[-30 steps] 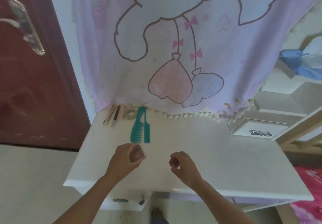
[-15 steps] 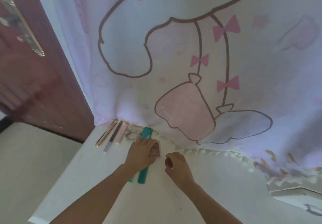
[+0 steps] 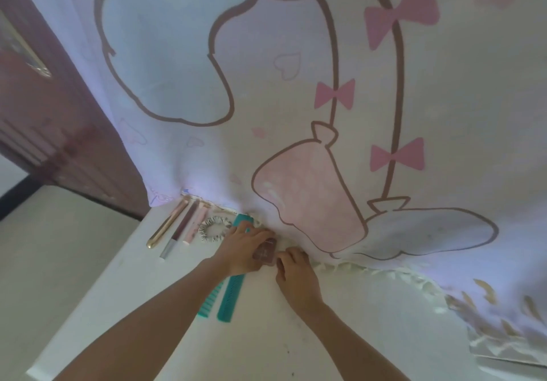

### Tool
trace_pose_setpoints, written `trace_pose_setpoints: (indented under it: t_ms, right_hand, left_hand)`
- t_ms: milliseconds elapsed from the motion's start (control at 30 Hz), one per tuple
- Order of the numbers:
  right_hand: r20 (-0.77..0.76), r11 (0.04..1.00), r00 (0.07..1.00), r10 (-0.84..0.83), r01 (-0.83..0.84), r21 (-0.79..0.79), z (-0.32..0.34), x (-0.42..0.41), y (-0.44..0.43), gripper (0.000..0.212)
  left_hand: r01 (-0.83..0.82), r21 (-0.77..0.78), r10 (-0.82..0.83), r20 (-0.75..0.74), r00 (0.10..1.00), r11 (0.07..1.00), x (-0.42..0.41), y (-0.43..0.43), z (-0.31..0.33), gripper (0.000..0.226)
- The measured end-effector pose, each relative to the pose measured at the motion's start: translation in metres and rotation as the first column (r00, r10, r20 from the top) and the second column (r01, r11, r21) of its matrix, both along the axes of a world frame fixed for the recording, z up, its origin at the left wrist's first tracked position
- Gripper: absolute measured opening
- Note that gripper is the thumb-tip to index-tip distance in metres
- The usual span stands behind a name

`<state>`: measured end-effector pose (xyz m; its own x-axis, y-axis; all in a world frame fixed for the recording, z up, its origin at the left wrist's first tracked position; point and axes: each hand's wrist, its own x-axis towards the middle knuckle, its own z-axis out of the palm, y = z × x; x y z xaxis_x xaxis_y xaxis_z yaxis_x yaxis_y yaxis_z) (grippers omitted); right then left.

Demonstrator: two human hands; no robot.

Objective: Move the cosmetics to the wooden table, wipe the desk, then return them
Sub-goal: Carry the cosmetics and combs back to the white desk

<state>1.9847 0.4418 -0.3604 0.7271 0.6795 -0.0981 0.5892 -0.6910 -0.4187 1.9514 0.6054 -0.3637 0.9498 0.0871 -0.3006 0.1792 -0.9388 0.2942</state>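
My left hand [image 3: 243,247] grips a small brownish-pink cosmetic compact [image 3: 265,252] just above the white desk [image 3: 124,292], close to the hanging cloth's fringe. My right hand [image 3: 296,274] sits beside it with fingers curled, touching the compact's right edge. Under my left hand lies a teal comb [image 3: 229,297]. To the left lie a gold tube [image 3: 168,223], a dark pink-and-silver pencil [image 3: 180,229], a pale pink tube [image 3: 195,223] and a striped hair tie [image 3: 213,229].
A pale cartoon-printed cloth [image 3: 296,99] with a fringe hangs over the desk's back. A dark red door [image 3: 53,132] stands at the left. The desk's left edge drops to a pale floor [image 3: 59,247].
Both hands moved forward toward the cloth's fringe, carrying the compact past the comb. The view came closer to the desk's back edge.
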Motion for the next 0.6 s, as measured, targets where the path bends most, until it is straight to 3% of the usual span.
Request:
trace_pose_setpoints:
  t_ms: [167,333,433,600]
  right_hand:
    - [0.082,1.0,0.997,0.006,-0.004,-0.031,0.009,-0.004,0.0,0.027]
    - [0.263,0.989,0.961,0.089,-0.054,-0.137,0.019,-0.024,-0.004,0.051]
    - [0.303,0.974,0.941,0.148,-0.086,-0.208,0.018,-0.031,-0.004,0.061]
    - [0.26,0.95,0.924,0.282,-0.232,-0.209,0.027,-0.055,0.014,0.054]
  left_hand:
    - [-0.019,0.028,0.017,0.048,0.999,0.999,-0.008,0.0,0.001,0.066]
    - [-0.149,-0.056,0.156,0.16,0.975,0.987,-0.036,0.003,0.003,0.052]
    - [-0.234,-0.046,0.238,0.167,0.957,0.971,-0.059,0.008,0.005,0.047]
    - [-0.391,-0.07,0.397,0.192,0.897,0.918,-0.11,0.015,0.014,0.046]
